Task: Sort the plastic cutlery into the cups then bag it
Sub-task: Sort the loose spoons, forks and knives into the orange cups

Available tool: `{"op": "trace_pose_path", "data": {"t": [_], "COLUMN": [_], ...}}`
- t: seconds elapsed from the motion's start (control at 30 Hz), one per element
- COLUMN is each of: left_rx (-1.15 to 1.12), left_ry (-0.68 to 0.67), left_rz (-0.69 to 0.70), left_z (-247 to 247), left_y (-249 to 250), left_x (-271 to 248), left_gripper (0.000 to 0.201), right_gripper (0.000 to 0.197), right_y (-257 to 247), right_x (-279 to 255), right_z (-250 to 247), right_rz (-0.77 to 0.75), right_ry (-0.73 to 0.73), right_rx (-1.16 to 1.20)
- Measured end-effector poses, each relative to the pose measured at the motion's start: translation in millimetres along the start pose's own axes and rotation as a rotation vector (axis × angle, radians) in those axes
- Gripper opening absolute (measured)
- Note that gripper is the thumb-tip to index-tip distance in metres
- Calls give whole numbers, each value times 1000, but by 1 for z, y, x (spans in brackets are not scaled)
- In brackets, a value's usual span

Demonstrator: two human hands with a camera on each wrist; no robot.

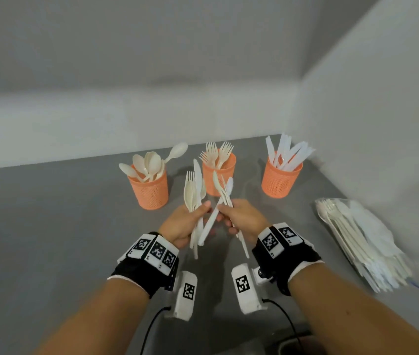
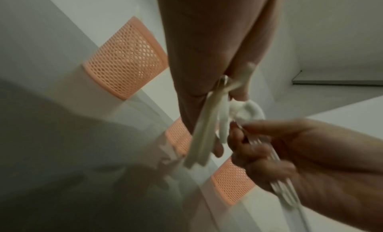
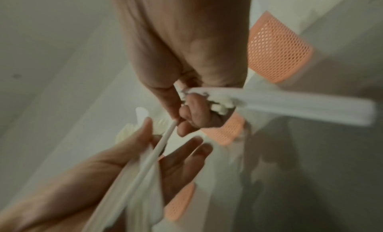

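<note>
Two mixed bundles of plastic cutlery are held upright over the grey counter (image 1: 49,213), in front of the three orange mesh cups. The left hand (image 1: 186,222) is closed round a bundle of spoons, a fork and a knife (image 1: 195,193), gripped at the handles; the right hand (image 1: 241,216) is closed round a smaller bundle (image 1: 225,190) whose make-up cannot be told for certain through the blur. One white knife (image 1: 209,224) slants between the two hands and appears to be pinched by the right fingers.

From the hands, the spoon cup (image 1: 149,190) lies at about 11 o'clock, the fork cup (image 1: 218,172) at 12 and the knife cup (image 1: 281,180) at about 1 – each already stocked. A clear bag of cutlery (image 1: 362,242) lies flat at 3 o'clock.

The pieces are judged very light, thin and smooth – stiff enough to stand in a cup, yet springy and apt to slide against each other. Each is best taken singly at mid-handle, clear of tines and serrated edges, and lowered handle-first
</note>
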State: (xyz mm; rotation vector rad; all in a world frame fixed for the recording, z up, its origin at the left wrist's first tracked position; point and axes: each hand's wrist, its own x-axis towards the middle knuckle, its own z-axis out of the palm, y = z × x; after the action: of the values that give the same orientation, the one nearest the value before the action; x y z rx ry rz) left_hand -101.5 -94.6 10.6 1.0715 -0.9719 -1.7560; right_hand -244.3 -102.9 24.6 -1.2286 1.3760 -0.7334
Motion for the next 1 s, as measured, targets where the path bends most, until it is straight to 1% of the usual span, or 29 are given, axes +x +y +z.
{"op": "trace_pose_path", "data": {"t": [0.1, 0.17, 0.23, 0.33, 0.43, 0.47, 0.53, 0.6, 0.67, 0.73, 0.8, 0.9, 1.0], "left_rx": [-72, -78, -56, -82, -140, -153, -169, -177, -181, -201, -214, -207, -193], "left_ry": [-50, -57, -82, -83, -61, -50, -14, 10, 13, 21, 51, 72, 24], "left_rz": [49, 69, 81, 91, 93, 97, 102, 92, 67, 41, 37, 68, 67], "left_z": [13, 14, 13, 16, 22, 24, 25, 26, 26, 25, 27, 31, 35], "left_y": [1, 1, 0, 1, 4, 5, 6, 6, 6, 6, 6, 5, 7], "left_x": [-1, 1, 3, 4, 7, 9, 12, 15, 18, 22, 24, 25, 27], "left_gripper": [16, 15, 13, 13, 25, 30, 35, 35, 32, 28, 28, 31, 37], "right_gripper": [25, 23, 24, 34, 47, 48, 42, 37, 36, 37, 40, 38, 37], "right_y": [-8, -11, -13, -16, -17, -17, -17, -20, -20, -20, -17, -13, -13], "right_x": [-4, -7, -8, -8, -8, -7, -7, -8, -8, -9, -8, -3, 1], "right_z": [6, 6, 2, -2, -4, -4, -6, -7, -10, -13, -17, -21, -23], "right_rz": [-25, -39, -38, -9, 6, 11, 25, 31, 4, -10, -8, -61, -174], "right_ry": [-31, -37, -65, -100, -113, -140, -203, -228, -250, -281, -277, -172, -90], "right_rx": [97, 98, 87, 110, 116, 158, 296, 408, 451, 395, 270, 53, -178]}}
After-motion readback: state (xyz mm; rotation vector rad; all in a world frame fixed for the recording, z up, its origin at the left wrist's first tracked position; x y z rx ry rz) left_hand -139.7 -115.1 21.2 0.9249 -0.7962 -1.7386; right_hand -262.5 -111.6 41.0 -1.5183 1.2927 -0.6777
